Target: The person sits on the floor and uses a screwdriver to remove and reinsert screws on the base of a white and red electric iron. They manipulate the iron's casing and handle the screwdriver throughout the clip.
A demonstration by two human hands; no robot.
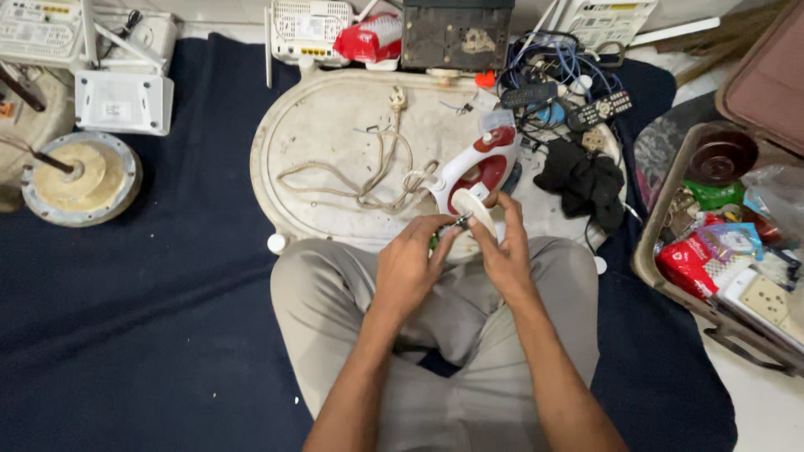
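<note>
Red-and-white clothes iron [474,170] lies at near edge of a pale oval tray [318,125], tipped on its side, rear end toward the lap. Right hand [507,251] is clasped around the iron's white rear end, fingers curled over it. Left hand [408,266] pinches a small metal-tipped tool [459,222] with a green bit showing, tip touching the iron's rear end; both hands are closed in a grip, just beside each other above the crossed legs.

Beige power cord [368,180] runs from iron leftward in loops across the tray, plug [397,99] at far side. Black cloth [586,180] sits right of iron. Remote control [601,109] and tangled blue and black wires [544,71] lie far right. Crate of packets [720,251] stands at right edge. Round motor part [79,177] rests far left on the dark blue mat [167,318].
</note>
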